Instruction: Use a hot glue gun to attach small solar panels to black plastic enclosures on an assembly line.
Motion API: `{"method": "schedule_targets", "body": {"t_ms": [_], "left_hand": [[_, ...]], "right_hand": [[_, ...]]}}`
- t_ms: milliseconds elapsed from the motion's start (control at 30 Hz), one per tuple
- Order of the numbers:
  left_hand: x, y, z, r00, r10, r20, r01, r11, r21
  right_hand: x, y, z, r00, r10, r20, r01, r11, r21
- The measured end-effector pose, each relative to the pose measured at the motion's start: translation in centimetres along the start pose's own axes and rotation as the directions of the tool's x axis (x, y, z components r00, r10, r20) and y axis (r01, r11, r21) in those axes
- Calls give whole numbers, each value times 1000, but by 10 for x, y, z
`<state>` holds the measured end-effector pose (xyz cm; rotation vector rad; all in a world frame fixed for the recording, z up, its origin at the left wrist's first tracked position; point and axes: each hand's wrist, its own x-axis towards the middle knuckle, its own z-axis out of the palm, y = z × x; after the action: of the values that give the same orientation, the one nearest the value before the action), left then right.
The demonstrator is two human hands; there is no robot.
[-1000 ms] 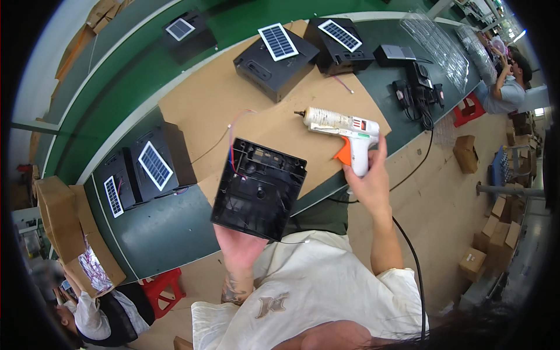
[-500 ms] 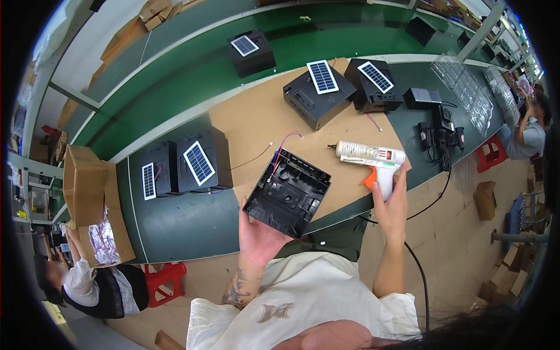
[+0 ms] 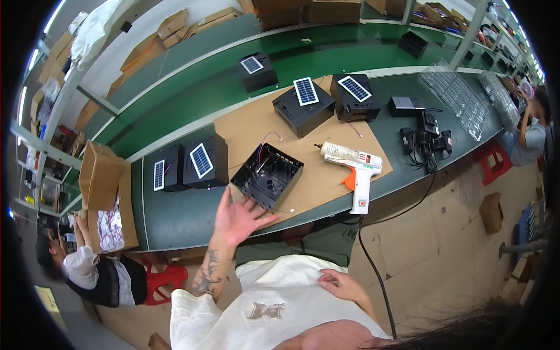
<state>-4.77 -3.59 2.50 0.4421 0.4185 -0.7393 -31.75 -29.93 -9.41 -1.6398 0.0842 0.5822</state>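
My left hand (image 3: 236,220) is open, palm up with fingers spread, at the near edge of an open black plastic housing (image 3: 267,176). The housing rests on a cardboard sheet (image 3: 309,195), its hollow inside facing up and red and blue wires rising from its far corner. Whether my fingertips touch it I cannot tell. My right hand (image 3: 343,284) is drawn back against my white shirt, empty, fingers loosely extended. A white hot glue gun (image 3: 356,163) with an orange trigger lies on the cardboard, nozzle pointing left and handle reaching the table's front edge.
Several black boxes with small solar panels (image 3: 202,161) stand around the cardboard. At the right are black adapters with cables (image 3: 426,140) and clear plastic trays (image 3: 455,99). A carton (image 3: 111,198) adjoins the table's left end. Co-workers sit at both sides; a black cord (image 3: 373,262) hangs in front.
The black housing has left my left hand and sits on the cardboard. My right hand has let go of the glue gun and pulled back to my torso. The view has shifted.
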Motion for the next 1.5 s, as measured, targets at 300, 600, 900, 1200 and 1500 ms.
{"method": "schedule_targets", "body": {"t_ms": [300, 600, 900, 1200, 1500], "left_hand": [[-72, 8, 10, 928, 357, -106, -273, 845, 459], [95, 152, 156, 647, 443, 621, -500, -368, 784], [385, 208, 216, 714, 664, 222, 267, -551, 790], [360, 199, 227, 788, 567, 241, 288, -685, 669], [196, 160, 150, 834, 448, 322, 249, -827, 505]], "right_hand": [[32, 42, -13, 997, 38, -72, -31, 995, 96], [49, 87, -32, 965, 210, -154, -68, 774, 630], [82, 71, -36, 904, 421, -70, -249, 654, 714], [89, 84, -48, 914, 398, -76, -218, 641, 736], [98, 95, -63, 978, 208, 26, -170, 717, 676]]}}
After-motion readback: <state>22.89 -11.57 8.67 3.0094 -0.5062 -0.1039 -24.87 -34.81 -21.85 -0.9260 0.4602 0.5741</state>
